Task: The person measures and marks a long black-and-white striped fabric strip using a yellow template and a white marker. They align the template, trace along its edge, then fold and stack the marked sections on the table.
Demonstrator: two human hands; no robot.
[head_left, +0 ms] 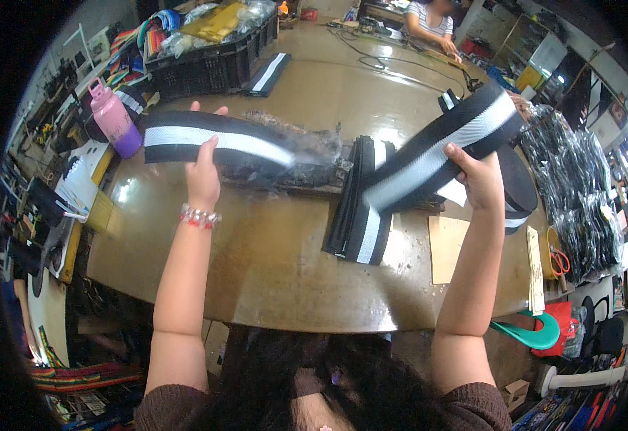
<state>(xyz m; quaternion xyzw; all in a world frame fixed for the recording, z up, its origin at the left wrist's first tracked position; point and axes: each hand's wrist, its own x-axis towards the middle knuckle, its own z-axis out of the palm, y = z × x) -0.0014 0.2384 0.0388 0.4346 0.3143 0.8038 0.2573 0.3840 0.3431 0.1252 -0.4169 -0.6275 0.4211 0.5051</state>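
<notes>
My left hand (pixel 205 176) is closed on a wide black strap (pixel 167 149) with a white stripe down its middle. The thumb presses on the stripe, and the fingers go behind. That strap stretches rightward, its far end blurred. In my right hand (pixel 481 179) is a second strap of the same kind, a black-and-white strap (pixel 440 154), slanting up to the right with the thumb on its front. Between the hands, a stack of folded striped straps (pixel 361 223) lies on the table, partly under the lower end of the right strap. Behind the left strap is crumpled clear plastic wrapping (pixel 314 147).
A black crate (pixel 206 72) of plastic-wrapped goods stands far left, near a pink-and-purple bottle (pixel 116 118). Plastic-wrapped black bundles (pixel 573 194) line the right edge, with orange-handled scissors (pixel 558 262) nearby. Brown card (pixel 447 248) lies right. Another person (pixel 431 25) works at the far side.
</notes>
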